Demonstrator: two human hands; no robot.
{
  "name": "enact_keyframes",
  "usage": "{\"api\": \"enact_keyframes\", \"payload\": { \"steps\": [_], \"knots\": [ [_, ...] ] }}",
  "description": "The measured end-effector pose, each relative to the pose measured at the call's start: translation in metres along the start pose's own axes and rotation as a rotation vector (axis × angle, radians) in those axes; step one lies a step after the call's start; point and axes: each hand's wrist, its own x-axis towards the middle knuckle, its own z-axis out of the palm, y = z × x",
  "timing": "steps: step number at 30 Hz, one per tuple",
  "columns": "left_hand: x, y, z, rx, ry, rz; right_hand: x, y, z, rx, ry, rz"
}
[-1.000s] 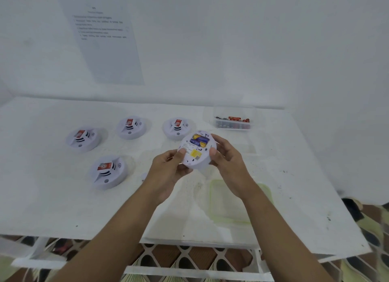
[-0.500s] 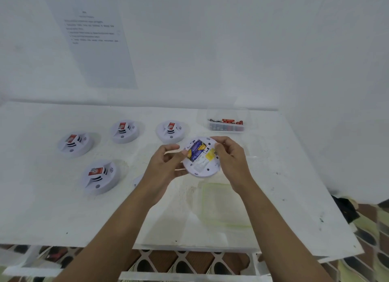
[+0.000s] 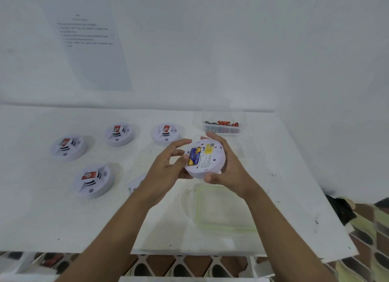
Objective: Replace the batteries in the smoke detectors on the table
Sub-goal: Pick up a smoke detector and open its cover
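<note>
I hold a white round smoke detector (image 3: 210,164) back side up above the table, its battery bay uncovered with blue-and-yellow batteries (image 3: 194,156) inside. My right hand (image 3: 228,168) grips its right rim, fingers curled over the far edge and thumb under the near edge. My left hand (image 3: 166,168) holds the left rim, thumb against the batteries' end, fingers spread above. Several other detectors lie face up on the table: one at far left (image 3: 67,147), one behind (image 3: 120,133), one centre back (image 3: 166,133), one near left (image 3: 93,181).
A clear box of batteries (image 3: 222,127) stands at the back right. An empty clear container with a green rim (image 3: 223,208) sits under my right wrist. A white cover piece (image 3: 134,184) lies partly hidden behind my left forearm. A printed sheet (image 3: 88,44) hangs on the wall.
The detector has turned in my hands, its battery bay now toward the left. My left fingers have lifted and spread, thumb near the batteries. My view has shifted slightly.
</note>
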Motion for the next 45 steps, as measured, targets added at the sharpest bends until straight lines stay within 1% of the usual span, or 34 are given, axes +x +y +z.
{"api": "enact_keyframes", "payload": {
  "steps": [4, 6, 8, 10, 16, 21, 25, 30, 40, 45],
  "knots": [
    [-0.003, 0.002, 0.006, 0.136, -0.052, 0.035, 0.0, -0.003, -0.006, -0.046, 0.035, -0.035],
    [-0.002, 0.001, 0.007, 0.247, -0.029, 0.072, -0.001, -0.005, -0.009, -0.075, 0.042, -0.041],
    [0.002, 0.0, 0.006, 0.435, 0.011, 0.15, -0.003, -0.006, -0.014, -0.107, 0.03, -0.038],
    [0.007, 0.001, 0.006, 0.527, 0.034, 0.2, -0.004, -0.007, -0.018, -0.114, 0.024, -0.028],
    [0.02, 0.005, 0.012, 0.543, -0.029, 0.201, -0.004, -0.012, -0.03, -0.106, 0.048, -0.011],
    [0.031, 0.008, 0.022, 0.478, -0.076, 0.113, -0.002, -0.012, -0.042, -0.085, 0.049, -0.005],
    [0.041, 0.013, 0.03, 0.493, -0.069, 0.098, 0.001, -0.01, -0.051, -0.08, 0.053, -0.017],
    [0.052, 0.01, 0.042, 0.414, -0.048, 0.063, 0.007, -0.007, -0.061, -0.084, 0.046, -0.01],
    [0.07, 0.006, 0.066, 0.42, -0.053, 0.081, 0.01, -0.005, -0.09, -0.127, 0.056, -0.023],
    [0.077, 0.006, 0.074, 0.355, -0.069, 0.068, 0.009, -0.005, -0.104, -0.148, 0.058, -0.02]
  ]
}}
